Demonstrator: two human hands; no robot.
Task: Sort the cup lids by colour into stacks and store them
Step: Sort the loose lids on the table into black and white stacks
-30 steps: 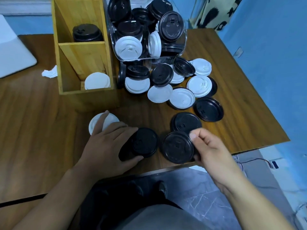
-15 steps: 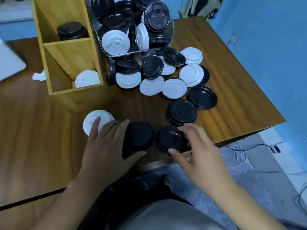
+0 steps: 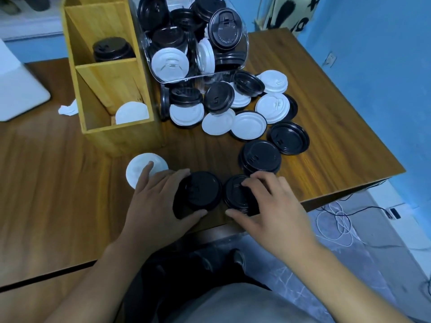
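- I am watching the left hand (image 3: 158, 201) gripping the black lid stack (image 3: 203, 192) near the front edge of the surface (image 3: 58, 183). Its fingers are arching over the far rim and its thumb is pressing the near side.
- The outer fingers of that hand are also lying across a white lid (image 3: 137, 170), which is sitting flat just left of the stack.
- The right hand (image 3: 275, 206) is pinching a black lid (image 3: 234, 194). Its fingertips are bending down onto the top and its thumb is stretching along the near edge.
- The held stack and the held lid are lying just beside each other, both down on the surface.
- Just behind the right fingertips, another black pile (image 3: 260, 157) is sitting, with an upturned black lid (image 3: 289, 138) just beyond it to the right.
- Further back, a mixed heap of black and white lids (image 3: 218, 101) is spilling out in front of a clear tub (image 3: 200, 76), which is holding more lids of both colours.
- Left of the tub, a wooden organiser (image 3: 121, 138) is standing. Stored black lids (image 3: 112, 51) are filling its rear compartment and a stored white lid (image 3: 131, 113) is leaning in the front one.
- A crumpled tissue (image 3: 67, 109) is lying just left of the organiser.
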